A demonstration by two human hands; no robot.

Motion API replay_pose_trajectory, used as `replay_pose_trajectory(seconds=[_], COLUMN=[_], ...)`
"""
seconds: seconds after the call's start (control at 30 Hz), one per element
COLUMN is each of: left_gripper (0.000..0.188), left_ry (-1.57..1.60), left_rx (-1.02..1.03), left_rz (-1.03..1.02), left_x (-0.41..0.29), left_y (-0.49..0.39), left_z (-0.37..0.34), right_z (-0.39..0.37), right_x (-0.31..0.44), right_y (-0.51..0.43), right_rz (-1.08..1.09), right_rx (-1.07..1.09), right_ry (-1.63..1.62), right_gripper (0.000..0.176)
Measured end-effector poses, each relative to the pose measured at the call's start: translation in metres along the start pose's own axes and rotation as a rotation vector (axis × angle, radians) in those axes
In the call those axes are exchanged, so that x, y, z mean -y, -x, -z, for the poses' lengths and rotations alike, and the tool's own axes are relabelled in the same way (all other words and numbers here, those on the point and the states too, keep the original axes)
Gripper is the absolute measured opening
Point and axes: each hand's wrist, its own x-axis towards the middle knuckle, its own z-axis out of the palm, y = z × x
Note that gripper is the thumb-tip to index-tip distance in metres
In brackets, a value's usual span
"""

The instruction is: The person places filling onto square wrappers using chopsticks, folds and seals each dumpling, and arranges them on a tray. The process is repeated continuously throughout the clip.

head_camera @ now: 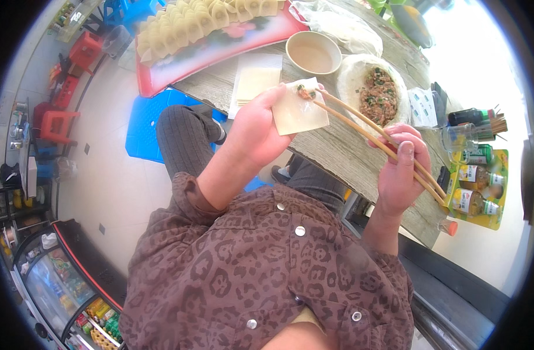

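A square dough wrapper lies across the fingers of my left hand, its far edge pinched near the thumb. A small dab of meat filling with green bits sits close to that edge. My right hand grips a pair of long wooden chopsticks, whose tips touch the filling. Behind my hands stands a bowl of cloudy liquid. To its right, a plastic-lined bowl holds minced filling. A stack of flat wrappers rests on paper left of my left hand.
A red-rimmed tray bears rows of folded dumplings at the table's far left. A crumpled plastic bag lies at the back. Bottles, a glass mug and a toothpick holder line the right side. A blue stool stands below.
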Motion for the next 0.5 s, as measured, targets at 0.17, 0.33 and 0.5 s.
replay_pose_trajectory(seconds=[0.17, 0.33, 0.5], left_gripper=[0.043, 0.043, 0.045], left_ry=[0.014, -0.022, -0.061], left_rx=[0.046, 0.088, 0.061], left_rz=[0.057, 0.046, 0.025], left_x=[0.001, -0.001, -0.002], left_y=[0.001, 0.003, 0.002], left_z=[-0.004, -0.003, -0.003], right_z=[-0.011, -0.017, -0.008], right_x=[0.001, -0.014, -0.02], right_y=[-0.004, 0.0, 0.003], right_rz=[-0.153, -0.132, -0.053], right_rx=[-0.107, -0.096, -0.016], right_ry=[-0.196, -0.127, -0.115], right_gripper=[0.021, 0.022, 0.027])
